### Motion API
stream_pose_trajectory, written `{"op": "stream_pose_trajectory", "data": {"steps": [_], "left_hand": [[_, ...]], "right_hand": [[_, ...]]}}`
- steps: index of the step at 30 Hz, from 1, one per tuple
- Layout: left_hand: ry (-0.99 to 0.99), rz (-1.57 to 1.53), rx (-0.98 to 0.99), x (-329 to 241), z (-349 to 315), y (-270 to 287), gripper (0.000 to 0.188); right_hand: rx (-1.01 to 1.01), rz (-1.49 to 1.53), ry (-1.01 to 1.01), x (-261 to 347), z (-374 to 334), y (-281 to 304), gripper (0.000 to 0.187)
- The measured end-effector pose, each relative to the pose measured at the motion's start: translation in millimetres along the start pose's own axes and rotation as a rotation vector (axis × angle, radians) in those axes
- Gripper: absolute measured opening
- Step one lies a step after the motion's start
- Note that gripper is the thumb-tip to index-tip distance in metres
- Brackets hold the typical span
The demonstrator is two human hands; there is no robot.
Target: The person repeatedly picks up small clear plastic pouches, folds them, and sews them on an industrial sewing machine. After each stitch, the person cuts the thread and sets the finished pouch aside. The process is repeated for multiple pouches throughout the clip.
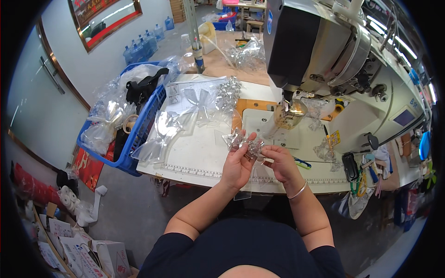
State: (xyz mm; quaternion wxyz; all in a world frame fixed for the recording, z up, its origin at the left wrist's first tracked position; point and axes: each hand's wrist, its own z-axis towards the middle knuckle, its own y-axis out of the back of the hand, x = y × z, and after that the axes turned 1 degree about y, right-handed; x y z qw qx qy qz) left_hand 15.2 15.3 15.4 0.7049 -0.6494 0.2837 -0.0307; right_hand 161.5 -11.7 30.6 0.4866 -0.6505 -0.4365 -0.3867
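Both hands are raised over the front edge of the white sewing table (194, 160). My left hand (237, 166) holds a shiny silvery piece with pointed, crinkled edges (248, 144), thumb on top and fingers behind. At its right end my right hand (282, 167) pinches the same piece between thumb and fingertips. Something clear, like plastic film, seems to hang below the hands. Just beyond them stands the sewing machine (320, 51), its needle area above a metal plate (257, 119). Clear plastic pieces (169, 132) and a silvery heap (229, 90) lie to the left.
A blue basket (143, 134) full of plastic bags stands at the table's left. Right of my hands lie blue-green scissors (302, 163), more silvery pieces (327, 150) and a black case (351, 167). Cardboard boxes (109, 257) sit on the floor, lower left.
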Motion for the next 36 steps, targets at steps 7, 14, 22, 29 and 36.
{"op": "stream_pose_trajectory", "data": {"steps": [7, 14, 22, 29, 36], "left_hand": [[-0.018, 0.042, 0.045, 1, -1, 1, 0.039], [-0.018, 0.022, 0.035, 0, -1, -1, 0.038], [-0.043, 0.038, 0.079, 1, 2, -6, 0.043], [0.007, 0.026, 0.134, -4, 2, -1, 0.043], [0.121, 0.48, 0.227, -11, 7, 20, 0.053]], "right_hand": [[0.027, 0.105, -0.076, 2, -2, -3, 0.009], [0.057, 0.029, 0.015, -6, 0, -1, 0.008], [0.067, 0.176, -0.118, 1, -5, -4, 0.006], [0.037, 0.047, -0.027, -5, -2, -1, 0.008], [0.121, 0.143, -0.022, 0, 2, 18, 0.008]]}}
